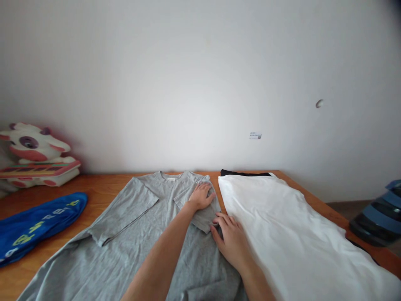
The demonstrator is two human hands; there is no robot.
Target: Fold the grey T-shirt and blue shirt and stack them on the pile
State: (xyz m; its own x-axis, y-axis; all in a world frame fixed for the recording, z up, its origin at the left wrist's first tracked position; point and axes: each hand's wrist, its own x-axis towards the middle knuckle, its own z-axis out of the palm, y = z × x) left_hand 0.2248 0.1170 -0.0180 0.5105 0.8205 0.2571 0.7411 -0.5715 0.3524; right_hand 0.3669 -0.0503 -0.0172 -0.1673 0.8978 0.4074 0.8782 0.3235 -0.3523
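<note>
A grey T-shirt [150, 255] lies spread on the wooden table, its neckline toward the wall and both sleeves folded inward over the body. My left hand [201, 196] rests flat on the folded right-hand sleeve, fingers stretched out. Lower down, my right hand [230, 236] touches the shirt's right edge by that sleeve's hem, its thumb and fingers slightly bent and apart. Just right of this hand is a white garment [275, 217], laid out flat with a strip of black cloth [246, 172] showing at its far end.
A blue cloth item [46, 223] with yellow and white lettering lies at the left. Behind it stands a cow-shaped toy keyboard [40, 156]. At the far right is a blue and black object [379, 215] near the table edge [316, 196]. A white wall [175, 92] rises behind.
</note>
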